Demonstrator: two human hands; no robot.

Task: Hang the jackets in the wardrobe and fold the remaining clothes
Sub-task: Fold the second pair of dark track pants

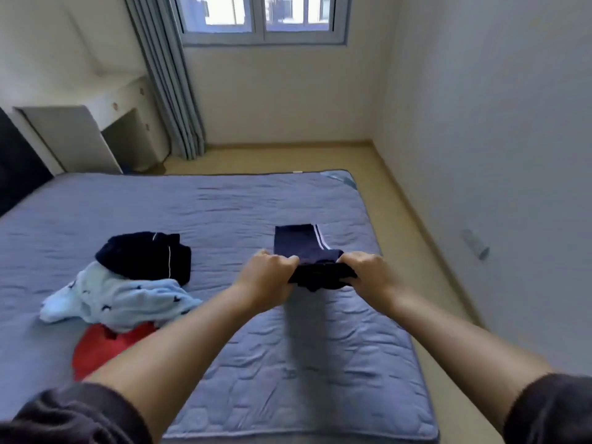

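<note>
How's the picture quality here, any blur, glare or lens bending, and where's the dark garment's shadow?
Head view: soft throughout, fine detail smeared; window partly overexposed; wide-angle bending bows the bed edges; the navy garment, gripped by left hand and right hand, throws a diffuse shadow on the bed toward the camera.

Bed [224, 203] with clothes pile [128, 283], navy trousers [298, 240]

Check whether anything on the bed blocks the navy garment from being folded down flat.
Nothing visible does. The left hand and right hand grip the navy garment over bare mattress; the heap of clothes lies apart, to its left.
</note>
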